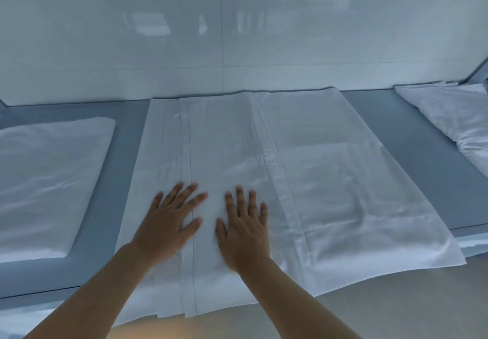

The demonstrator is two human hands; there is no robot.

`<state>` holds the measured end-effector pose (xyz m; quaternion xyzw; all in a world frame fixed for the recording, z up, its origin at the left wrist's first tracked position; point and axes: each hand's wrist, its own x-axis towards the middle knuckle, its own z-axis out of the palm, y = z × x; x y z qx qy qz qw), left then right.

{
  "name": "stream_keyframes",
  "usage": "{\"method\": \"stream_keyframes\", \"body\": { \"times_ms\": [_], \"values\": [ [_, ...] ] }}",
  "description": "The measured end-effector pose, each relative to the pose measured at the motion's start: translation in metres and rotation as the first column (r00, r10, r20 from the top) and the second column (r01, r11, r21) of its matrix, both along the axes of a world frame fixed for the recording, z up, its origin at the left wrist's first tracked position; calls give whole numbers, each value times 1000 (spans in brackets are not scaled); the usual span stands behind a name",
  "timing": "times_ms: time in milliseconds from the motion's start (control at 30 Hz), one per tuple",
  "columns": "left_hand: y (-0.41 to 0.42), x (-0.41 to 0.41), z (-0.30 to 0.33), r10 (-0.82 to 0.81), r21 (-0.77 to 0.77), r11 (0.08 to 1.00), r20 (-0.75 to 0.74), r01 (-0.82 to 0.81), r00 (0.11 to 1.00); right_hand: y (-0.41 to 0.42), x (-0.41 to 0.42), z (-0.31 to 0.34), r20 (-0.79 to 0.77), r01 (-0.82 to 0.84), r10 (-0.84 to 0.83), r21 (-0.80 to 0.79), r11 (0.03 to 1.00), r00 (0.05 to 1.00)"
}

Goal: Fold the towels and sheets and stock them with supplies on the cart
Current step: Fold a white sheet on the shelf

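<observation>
2 hands flat on 1 sheet point(303, 180): left hand point(169, 222); right hand point(244, 233)

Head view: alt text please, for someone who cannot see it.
Left hand and right hand press flat on a white sheet spread over a blue-grey table. A folded white pile lies left, more white linen right.

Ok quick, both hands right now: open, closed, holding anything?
Left hand: open, fingers spread, pressing flat on the white sheet.
Right hand: open, flat on the same sheet, holding nothing.
</observation>
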<state>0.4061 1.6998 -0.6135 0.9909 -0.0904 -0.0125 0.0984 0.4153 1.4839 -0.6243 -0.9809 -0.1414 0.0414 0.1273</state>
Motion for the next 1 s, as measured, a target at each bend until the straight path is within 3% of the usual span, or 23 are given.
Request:
{"method": "stream_keyframes", "body": {
  "times_ms": [167, 300, 500, 733, 1000],
  "values": [
    [-28, 4, 15, 97, -7, 995, -23, -97, 995, -19, 10, 9, -5, -91, 91, 58, 994, 996],
    [-107, 28, 30, 118, -55, 992, 30, -116, 993, -90, 49, 25, 98, -166, 157, 86, 982, 983],
    [-268, 94, 35, 74, -134, 989, 57, -65, 996, -258, 138, 40, 121, -42, 43, -5, 999, 992],
    [-450, 127, 27, 44, -193, 980, 9, -41, 999, -420, 217, 39, 19, 118, -117, -82, 990, 993],
    [-590, 130, 26, 259, -126, 949, -208, -288, 943, -427, 298, 39, 6, 78, -78, 27, 997, 997]
  ]
}}
